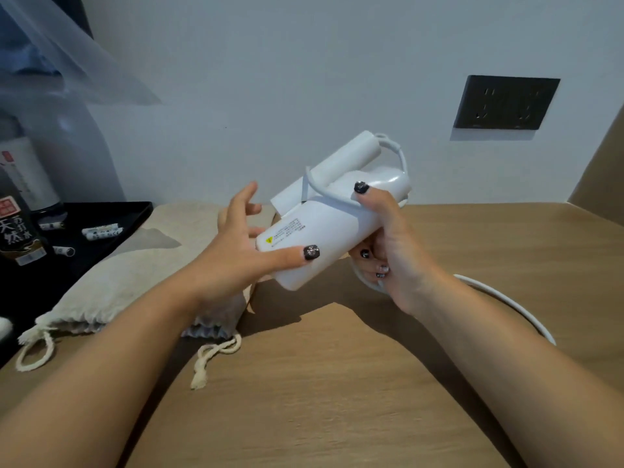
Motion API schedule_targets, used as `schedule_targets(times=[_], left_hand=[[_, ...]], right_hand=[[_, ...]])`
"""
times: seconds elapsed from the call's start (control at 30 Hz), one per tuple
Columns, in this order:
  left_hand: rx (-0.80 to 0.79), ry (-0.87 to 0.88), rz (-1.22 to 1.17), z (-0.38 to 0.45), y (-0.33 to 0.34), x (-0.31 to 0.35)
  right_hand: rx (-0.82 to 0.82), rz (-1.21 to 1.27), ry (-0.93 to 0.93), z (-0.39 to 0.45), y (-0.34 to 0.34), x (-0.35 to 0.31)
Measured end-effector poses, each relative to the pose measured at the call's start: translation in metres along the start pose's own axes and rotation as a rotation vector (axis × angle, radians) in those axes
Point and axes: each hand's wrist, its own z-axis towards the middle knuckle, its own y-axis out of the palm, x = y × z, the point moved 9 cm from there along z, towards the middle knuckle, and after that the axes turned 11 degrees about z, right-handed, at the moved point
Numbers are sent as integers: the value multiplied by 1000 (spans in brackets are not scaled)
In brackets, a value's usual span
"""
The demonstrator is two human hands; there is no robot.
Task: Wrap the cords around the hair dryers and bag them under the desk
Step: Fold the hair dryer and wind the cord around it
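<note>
The light wooden table [337, 383] lies bare toward its near edge. A beige drawstring cloth bag [135, 265] lies left. Above, the right hand [388, 238] grips a white folded hair dryer [324, 228], thumb pinning its white cord [499, 298]; the left hand [243, 244] touches it, fingers spread. The cord's end is hidden.

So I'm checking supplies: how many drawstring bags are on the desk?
2. One bag lies beside the black tray; the other bag lies under the left hand's wrist, partly hidden. More could be out of view.
</note>
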Motion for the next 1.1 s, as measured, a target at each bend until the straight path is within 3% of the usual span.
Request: schedule_targets(times=[0.1, 0.17, 0.5, 0.67, 1.1], left_hand=[[-294, -27, -394, -9, 27, 0], [-402, -5, -523, -15, 38, 5], [-536, -46, -757, -27, 44, 13], [-352, 6, -711, -20, 34, 18], [50, 47, -428, -12, 4, 17]], right_hand=[[-101, 2, -38, 0, 9, 0], [-142, 40, -51, -1, 12, 1], [-248, 22, -84, -10, 22, -1], [-149, -64, -129, -6, 18, -13], [53, -669, -185, -1, 7, -18]])
